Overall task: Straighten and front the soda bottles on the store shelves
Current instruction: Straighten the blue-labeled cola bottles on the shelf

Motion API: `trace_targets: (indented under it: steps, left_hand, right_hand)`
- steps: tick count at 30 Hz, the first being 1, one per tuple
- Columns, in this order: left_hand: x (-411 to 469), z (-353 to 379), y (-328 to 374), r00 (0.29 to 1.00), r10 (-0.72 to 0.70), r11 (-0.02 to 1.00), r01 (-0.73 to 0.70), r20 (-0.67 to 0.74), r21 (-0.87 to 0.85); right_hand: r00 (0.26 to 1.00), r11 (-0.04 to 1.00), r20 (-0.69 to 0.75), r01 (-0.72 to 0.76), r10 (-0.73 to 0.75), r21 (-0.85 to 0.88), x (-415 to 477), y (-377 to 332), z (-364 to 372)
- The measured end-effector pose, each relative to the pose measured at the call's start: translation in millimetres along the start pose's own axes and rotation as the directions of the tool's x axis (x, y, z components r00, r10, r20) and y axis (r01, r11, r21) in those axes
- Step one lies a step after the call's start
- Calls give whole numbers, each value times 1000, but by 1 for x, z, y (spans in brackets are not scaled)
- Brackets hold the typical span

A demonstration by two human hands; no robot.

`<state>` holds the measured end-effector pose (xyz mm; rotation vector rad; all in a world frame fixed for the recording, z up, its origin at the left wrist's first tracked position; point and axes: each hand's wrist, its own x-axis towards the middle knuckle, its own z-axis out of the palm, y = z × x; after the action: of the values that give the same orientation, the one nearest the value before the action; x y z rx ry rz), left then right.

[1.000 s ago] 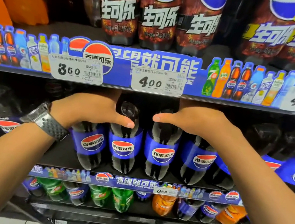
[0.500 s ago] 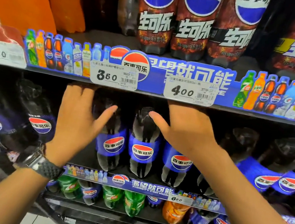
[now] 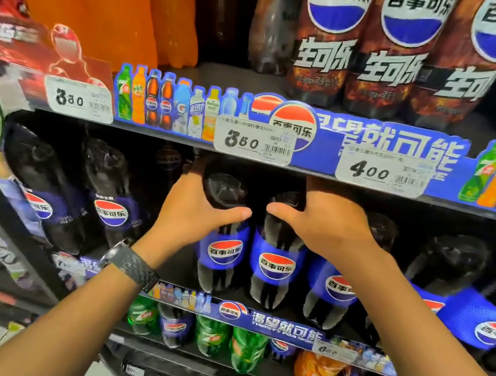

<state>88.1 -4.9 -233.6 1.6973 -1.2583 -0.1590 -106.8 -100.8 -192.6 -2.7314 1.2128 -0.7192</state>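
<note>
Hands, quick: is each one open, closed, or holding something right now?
Left hand: closed, gripping the shoulder of a blue-label cola bottle.
Right hand: closed, gripping the next cola bottle along.

Head-worn view, close, facing shelves (image 3: 213, 74)

L hand (image 3: 195, 218) grips left bottle (image 3: 224, 254) at front of mid shelf (image 3: 282, 325); R hand (image 3: 328, 230) grips right bottle (image 3: 276, 266) just beside it. Other bottles (image 3: 113, 198) stand either side. Big bottles (image 3: 327, 37) on shelf above (image 3: 213, 73), small bottles (image 3: 212, 336) on shelf below (image 3: 271, 374).
</note>
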Motion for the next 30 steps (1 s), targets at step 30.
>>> trace_targets:
  steps: [30]
  left_hand:
    - [-17,-46,-20,997,-69,979,74,35,-190]
  right_hand:
    - [885,958,-366,264,-287,-112,-34,-45,7]
